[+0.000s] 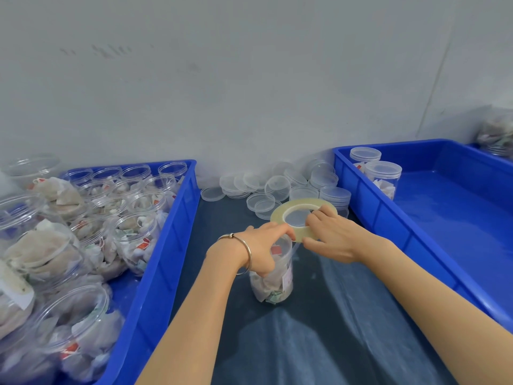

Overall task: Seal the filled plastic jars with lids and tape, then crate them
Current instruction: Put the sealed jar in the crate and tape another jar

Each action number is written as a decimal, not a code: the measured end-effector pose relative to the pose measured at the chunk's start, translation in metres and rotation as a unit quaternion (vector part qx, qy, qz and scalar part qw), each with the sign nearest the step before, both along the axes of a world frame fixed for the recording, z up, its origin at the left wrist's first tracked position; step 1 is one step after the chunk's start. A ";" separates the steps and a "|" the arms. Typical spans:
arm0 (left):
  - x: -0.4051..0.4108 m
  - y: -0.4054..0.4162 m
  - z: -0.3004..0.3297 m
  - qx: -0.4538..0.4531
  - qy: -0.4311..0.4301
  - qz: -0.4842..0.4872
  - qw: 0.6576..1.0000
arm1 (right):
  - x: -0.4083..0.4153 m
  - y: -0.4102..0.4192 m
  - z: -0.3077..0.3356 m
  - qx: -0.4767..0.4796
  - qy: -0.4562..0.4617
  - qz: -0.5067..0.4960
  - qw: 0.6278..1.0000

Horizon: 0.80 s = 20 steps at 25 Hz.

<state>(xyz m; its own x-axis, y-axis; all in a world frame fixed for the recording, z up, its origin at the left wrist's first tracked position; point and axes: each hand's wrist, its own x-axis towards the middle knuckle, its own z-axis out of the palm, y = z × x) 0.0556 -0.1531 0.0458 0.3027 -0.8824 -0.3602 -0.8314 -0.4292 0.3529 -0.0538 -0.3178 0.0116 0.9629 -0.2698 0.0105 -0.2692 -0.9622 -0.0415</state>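
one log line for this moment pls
step: taping jar | left hand: grips jar top | right hand: holds tape roll at jar rim | right crate: two lidded jars

At lower left and at right, the left crate (166, 245) and the right crate (374, 207) are bright blue. The desk (319, 343) is dark teal. The tape roll (298, 218) is pale translucent yellow. The centre jar (273, 284) is clear, showing beige sachets and a red tag. The lids (266, 187) are clear, the wall (249, 79) pale grey, and the bracelet (245, 252) silver.

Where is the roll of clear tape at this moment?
In the head view the yellowish clear tape roll is at centre, held by the right hand just above the filled clear plastic jar, in front of the loose clear lids.
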 end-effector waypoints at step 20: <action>-0.010 -0.009 -0.029 -0.117 -0.090 0.152 0.977 | 0.000 0.018 0.003 0.035 0.001 -0.051 0.998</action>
<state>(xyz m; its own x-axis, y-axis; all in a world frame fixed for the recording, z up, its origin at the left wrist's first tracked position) 0.0458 -0.1625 0.0170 0.6027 -0.7943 -0.0765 -0.7360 -0.5904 0.3313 -0.0534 -0.2997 0.0148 0.9305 -0.3661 -0.0129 -0.3654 -0.9248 -0.1064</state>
